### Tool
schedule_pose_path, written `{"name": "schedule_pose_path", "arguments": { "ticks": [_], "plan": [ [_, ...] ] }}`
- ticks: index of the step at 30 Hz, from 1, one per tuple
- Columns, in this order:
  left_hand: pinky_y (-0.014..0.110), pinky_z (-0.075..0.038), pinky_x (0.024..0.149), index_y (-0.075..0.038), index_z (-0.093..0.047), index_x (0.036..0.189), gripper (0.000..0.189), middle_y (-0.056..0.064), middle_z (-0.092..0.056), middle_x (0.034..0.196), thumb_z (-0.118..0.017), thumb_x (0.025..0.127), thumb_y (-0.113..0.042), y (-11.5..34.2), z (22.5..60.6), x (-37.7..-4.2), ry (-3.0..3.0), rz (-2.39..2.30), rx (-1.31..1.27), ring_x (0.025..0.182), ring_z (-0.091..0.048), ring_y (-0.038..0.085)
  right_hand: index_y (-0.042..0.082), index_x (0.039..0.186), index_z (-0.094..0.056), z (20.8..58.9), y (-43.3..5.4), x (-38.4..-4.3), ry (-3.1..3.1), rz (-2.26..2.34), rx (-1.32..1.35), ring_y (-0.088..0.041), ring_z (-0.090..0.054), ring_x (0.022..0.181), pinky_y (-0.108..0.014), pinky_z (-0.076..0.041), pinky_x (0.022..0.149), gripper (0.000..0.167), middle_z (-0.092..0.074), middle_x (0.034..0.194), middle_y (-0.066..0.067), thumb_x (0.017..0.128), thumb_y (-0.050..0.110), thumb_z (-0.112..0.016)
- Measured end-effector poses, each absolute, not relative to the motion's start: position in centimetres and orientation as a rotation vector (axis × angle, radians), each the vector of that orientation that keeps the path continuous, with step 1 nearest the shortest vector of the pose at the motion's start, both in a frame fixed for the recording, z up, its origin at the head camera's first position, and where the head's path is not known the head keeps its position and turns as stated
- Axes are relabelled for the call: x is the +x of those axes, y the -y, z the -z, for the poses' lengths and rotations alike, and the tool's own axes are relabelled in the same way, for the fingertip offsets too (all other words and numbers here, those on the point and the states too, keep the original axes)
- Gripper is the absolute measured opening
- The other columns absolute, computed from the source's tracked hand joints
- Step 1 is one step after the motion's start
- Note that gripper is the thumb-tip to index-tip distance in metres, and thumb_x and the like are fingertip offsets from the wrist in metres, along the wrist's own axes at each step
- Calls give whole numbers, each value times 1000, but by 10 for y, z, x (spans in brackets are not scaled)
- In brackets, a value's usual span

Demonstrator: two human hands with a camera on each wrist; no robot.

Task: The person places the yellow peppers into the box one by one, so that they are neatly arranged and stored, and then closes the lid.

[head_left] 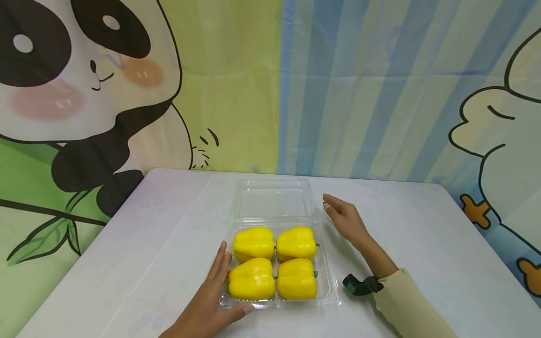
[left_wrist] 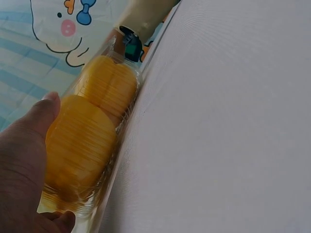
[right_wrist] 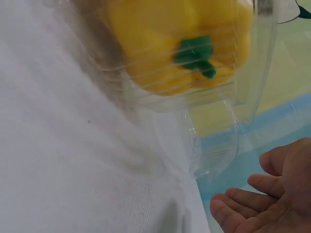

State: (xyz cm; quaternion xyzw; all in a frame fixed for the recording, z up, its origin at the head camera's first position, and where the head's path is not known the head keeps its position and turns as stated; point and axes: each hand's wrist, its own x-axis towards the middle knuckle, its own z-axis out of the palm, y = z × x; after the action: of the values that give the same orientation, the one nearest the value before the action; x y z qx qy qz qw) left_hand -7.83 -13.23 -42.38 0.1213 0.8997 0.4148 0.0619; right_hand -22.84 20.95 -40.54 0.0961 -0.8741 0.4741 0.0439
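Note:
A clear plastic clamshell container lies on the table with its lid folded back, away from me. Inside sit several yellow bell peppers in two rows, some with green stems showing. My left hand rests against the container's near left corner, fingers straight along the left side and thumb along the front edge. Beyond the right side, near the lid's right edge, my right hand is held with fingers extended and nothing in it. In the right wrist view, a gap separates that hand from the lid.
A white-covered table carries the container. Behind it hangs a printed curtain with a panda and stripes. A black device is strapped to the right wrist.

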Motion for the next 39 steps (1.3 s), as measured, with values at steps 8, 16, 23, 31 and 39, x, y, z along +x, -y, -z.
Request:
{"name": "schedule_pose_path", "arguments": {
  "ticks": [8, 16, 23, 31, 39],
  "plan": [
    [57, -24, 108, -3, -7, 155, 118, -1, 13, 162, -73, 77, -61, 133, 423, -79, -2706, -1271, 373, 144, -14, 31, -2, 146, -40, 411, -205, -249, 2591, -1804, 209, -31, -48, 129, -36, -43, 101, 46, -47, 143, -19, 105, 19, -45],
    [57, -24, 108, -2, -8, 155, 118, -1, 12, 162, -73, 77, -62, 133, 426, -78, -2722, -1259, 393, 144, -12, 30, -4, 146, -38, 409, -196, -254, 2569, -1926, 157, -28, -45, 132, -33, -42, 101, 47, -44, 146, -18, 106, 19, -44],
    [57, -25, 107, -2, -8, 155, 119, -2, 12, 162, -73, 76, -62, 133, 424, -77, -2729, -1251, 389, 143, -15, 31, -2, 146, -40, 410, -193, -264, 2557, -1960, -34, -23, -41, 135, -37, -38, 106, 49, -45, 147, -13, 105, 25, -44],
    [57, -28, 106, -2, -9, 155, 117, -1, 11, 162, -74, 77, -60, 132, 425, -78, -2750, -1264, 414, 143, -18, 32, 3, 146, -43, 414, -192, -270, 2607, -1935, -108, -22, -39, 137, -40, -34, 109, 51, -45, 147, -8, 104, 32, -47],
    [55, -28, 106, 0, -12, 154, 117, 0, 9, 163, -75, 76, -58, 132, 427, -78, -2750, -1283, 422, 143, -20, 32, 8, 145, -46, 414, -189, -270, 2668, -1951, -114, -24, -37, 137, -42, -35, 108, 49, -41, 150, -7, 102, 32, -50]
  ]
}}
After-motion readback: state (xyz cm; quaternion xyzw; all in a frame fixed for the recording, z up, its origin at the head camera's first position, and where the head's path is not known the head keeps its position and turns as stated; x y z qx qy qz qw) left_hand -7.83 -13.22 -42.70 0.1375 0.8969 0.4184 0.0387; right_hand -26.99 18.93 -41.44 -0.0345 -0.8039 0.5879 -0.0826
